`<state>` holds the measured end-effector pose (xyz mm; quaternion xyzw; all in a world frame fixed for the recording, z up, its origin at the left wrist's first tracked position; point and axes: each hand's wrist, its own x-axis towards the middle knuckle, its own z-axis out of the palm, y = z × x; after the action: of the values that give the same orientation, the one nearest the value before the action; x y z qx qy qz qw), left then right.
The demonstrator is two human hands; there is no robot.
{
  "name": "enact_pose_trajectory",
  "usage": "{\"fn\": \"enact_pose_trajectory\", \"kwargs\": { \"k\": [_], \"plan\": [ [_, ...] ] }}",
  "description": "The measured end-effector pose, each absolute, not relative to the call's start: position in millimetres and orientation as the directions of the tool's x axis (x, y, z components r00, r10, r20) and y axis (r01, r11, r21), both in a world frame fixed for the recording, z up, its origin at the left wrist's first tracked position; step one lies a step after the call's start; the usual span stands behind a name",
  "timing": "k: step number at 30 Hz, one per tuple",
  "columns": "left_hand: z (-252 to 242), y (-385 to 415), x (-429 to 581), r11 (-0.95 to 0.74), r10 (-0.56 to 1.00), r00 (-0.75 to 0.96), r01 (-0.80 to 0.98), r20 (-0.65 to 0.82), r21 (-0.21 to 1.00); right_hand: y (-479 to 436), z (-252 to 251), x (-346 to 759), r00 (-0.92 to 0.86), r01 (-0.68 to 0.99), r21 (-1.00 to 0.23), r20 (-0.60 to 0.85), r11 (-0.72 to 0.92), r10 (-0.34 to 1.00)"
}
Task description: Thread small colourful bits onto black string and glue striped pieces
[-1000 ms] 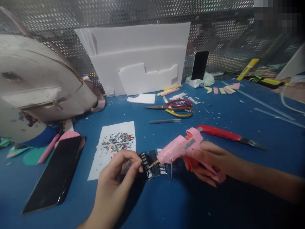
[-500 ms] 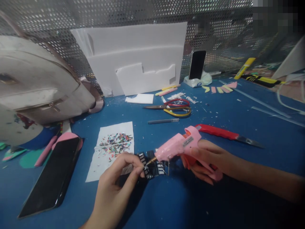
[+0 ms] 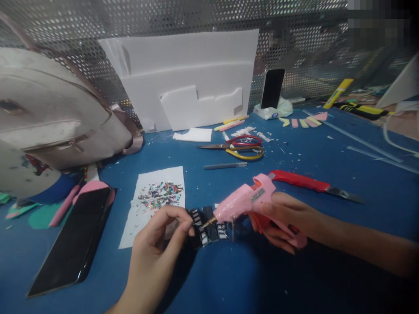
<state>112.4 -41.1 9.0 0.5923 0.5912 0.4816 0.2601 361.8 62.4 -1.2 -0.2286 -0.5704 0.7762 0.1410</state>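
My right hand [image 3: 284, 220] is wrapped around the handle of a pink hot glue gun [image 3: 244, 198], fingers by its orange-red trigger. The gun's brass nozzle points down and left, at a small black piece with white stripes [image 3: 204, 224] on the table. Thumb and forefinger of my left hand [image 3: 160, 244] are pinched together just left of the nozzle tip, beside the striped piece. Whatever lies between those fingertips is too small to make out. Behind my left hand is a creased white paper [image 3: 137, 222] strewn with bits of colourful glitter.
A dark phone [image 3: 70, 244] lies at left, before a pale backpack [image 3: 65, 109]. Beyond my hands are a pen [image 3: 225, 166], scissors [image 3: 244, 147] and a red-handled knife [image 3: 304, 181]. White foam board [image 3: 183, 56] leans at the back, beside an upright phone [image 3: 273, 88].
My left fingertips have drawn slightly left, away from the nozzle tip, still pinched. The glue gun stays in my right hand, nearly where it was. The whole view has shifted a little.
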Motion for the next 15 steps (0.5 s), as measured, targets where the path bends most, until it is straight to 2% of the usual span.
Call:
{"fn": "enact_pose_trajectory", "kwargs": {
  "k": [5, 15],
  "plan": [
    [9.3, -40.7, 112.7, -0.136, 0.962, -0.152, 0.455, 0.228, 0.88, 61.9, -1.0, 362.2, -0.874, 0.01, -0.947, -0.164, -0.32, 0.457],
    [6.7, -42.5, 112.5, -0.213, 0.957, -0.069, 0.493, 0.283, 0.844, 59.3, 1.9, 360.3, -0.863, 0.009, -0.959, -0.149, -0.282, 0.482]
  ]
}}
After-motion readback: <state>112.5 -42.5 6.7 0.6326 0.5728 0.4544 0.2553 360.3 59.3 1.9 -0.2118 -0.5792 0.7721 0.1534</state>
